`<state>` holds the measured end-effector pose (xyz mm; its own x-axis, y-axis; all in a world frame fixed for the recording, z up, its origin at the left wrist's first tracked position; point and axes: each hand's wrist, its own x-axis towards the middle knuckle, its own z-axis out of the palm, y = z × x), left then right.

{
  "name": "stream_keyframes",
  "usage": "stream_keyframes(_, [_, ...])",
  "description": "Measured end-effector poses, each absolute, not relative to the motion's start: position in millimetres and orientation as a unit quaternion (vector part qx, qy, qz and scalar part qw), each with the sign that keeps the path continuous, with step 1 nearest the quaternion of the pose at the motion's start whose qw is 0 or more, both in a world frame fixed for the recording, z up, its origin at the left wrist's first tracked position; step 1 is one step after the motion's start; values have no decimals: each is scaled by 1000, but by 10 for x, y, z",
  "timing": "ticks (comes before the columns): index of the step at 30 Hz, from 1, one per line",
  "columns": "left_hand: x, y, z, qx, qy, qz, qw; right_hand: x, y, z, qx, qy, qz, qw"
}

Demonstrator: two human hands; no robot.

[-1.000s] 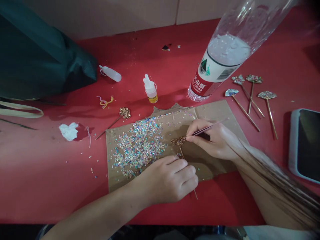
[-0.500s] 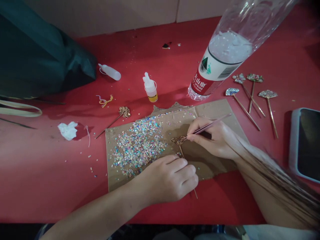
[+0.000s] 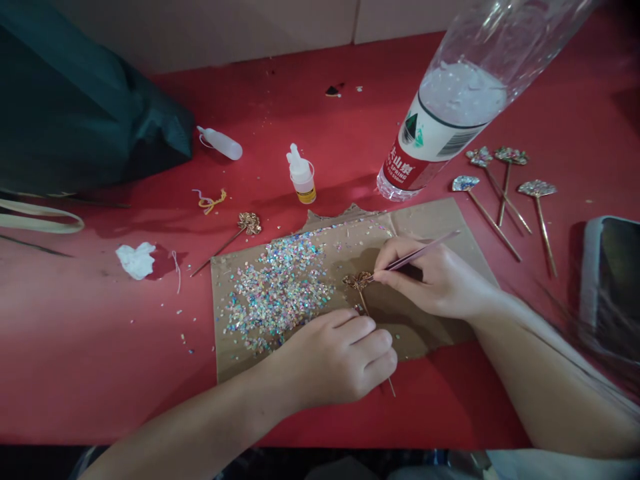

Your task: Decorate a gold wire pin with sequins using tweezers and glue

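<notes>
My left hand (image 3: 340, 360) is closed around the stem of a thin gold hairpin, pressing it onto a sheet of brown cardboard (image 3: 440, 220). The pin's fan-shaped gold head (image 3: 356, 281) lies on the cardboard beside a heap of iridescent sequins (image 3: 280, 287). My right hand (image 3: 435, 277) pinches slim pink tweezers (image 3: 417, 252), and their tip touches the pin's head.
Red table (image 3: 90, 347). A big plastic bottle (image 3: 445, 133) stands behind the cardboard. Small glue bottle (image 3: 301, 177), a lying dropper bottle (image 3: 220, 144), a bare gold pin (image 3: 235, 233), several sequinned pins (image 3: 505, 187), a phone (image 3: 607, 280) at right, dark green bag (image 3: 75, 107), white tissue (image 3: 136, 260).
Both hands have stayed in place on the pin and tweezers. A blurred lock of hair that lay over my right forearm has swung away to the right.
</notes>
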<state>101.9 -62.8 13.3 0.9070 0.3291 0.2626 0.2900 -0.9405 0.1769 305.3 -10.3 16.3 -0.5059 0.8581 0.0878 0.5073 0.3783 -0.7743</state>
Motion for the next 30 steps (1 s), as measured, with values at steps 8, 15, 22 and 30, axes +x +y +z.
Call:
stream_keyframes(8, [1028,-613,120,973,156,154,69,3057,-101,147,-421,-794,356,255])
stream_keyframes(15, [1014,-624,122,975,153,147,71,3064,-104,150,-423,-796,354,251])
stream_keyframes(22, [1018,-621,123,973,151,158,72,3091,-96,122,-473,-734,364,324])
stream_keyframes(30, [1017,-620,128,972,158,161,66,3173,8,56,-622,-662,196,368])
